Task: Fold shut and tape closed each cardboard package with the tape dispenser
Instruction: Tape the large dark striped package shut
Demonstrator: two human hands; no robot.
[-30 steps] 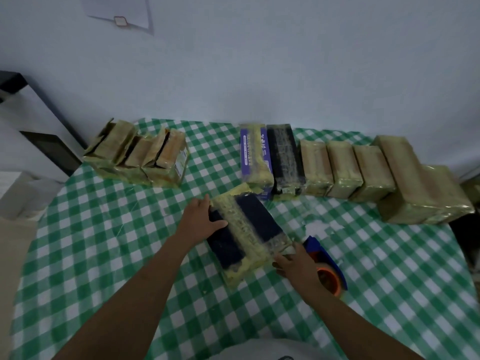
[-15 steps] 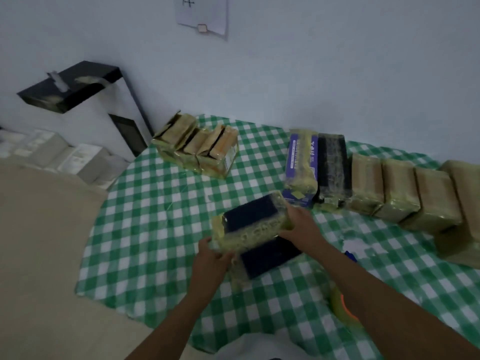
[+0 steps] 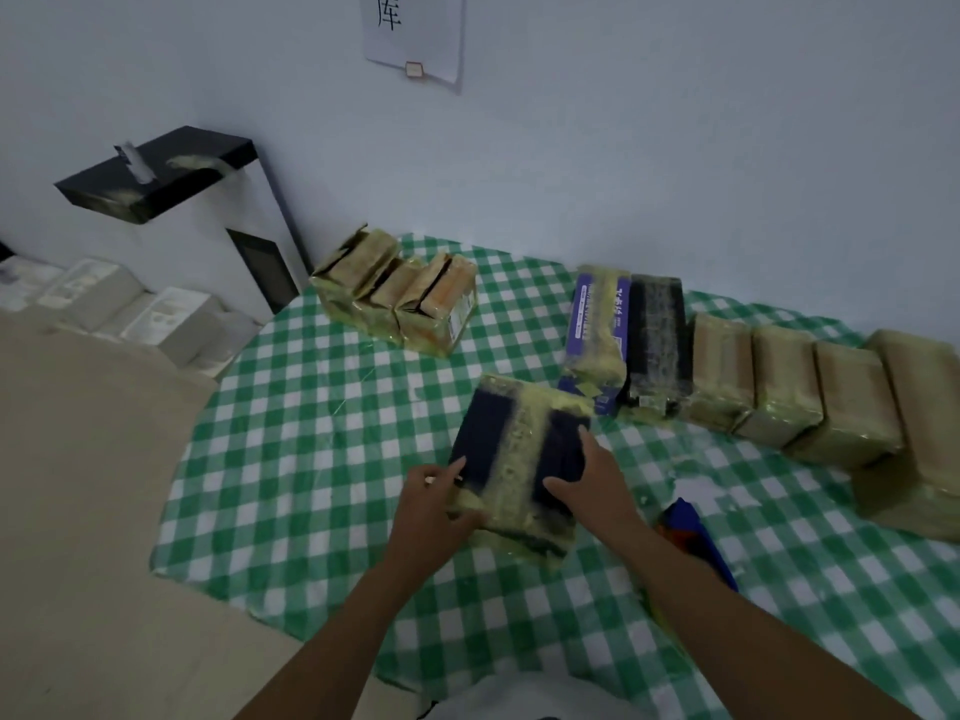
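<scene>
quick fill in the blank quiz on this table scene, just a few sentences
1. The left hand and right hand grip the navy package, so ____ hand holds the tape dispenser.
2. The tablecloth is checked white and ____.
3. The tape dispenser lies to the ____ of the right hand.
Missing words: neither; green; right.

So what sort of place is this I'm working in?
Likely a makeshift packing or storage room rather than a proper warehouse: taped packages lined up on a checked tablecloth against a bare wall, a paper sign on it, and white boxes sitting on the floor alongside.
</scene>
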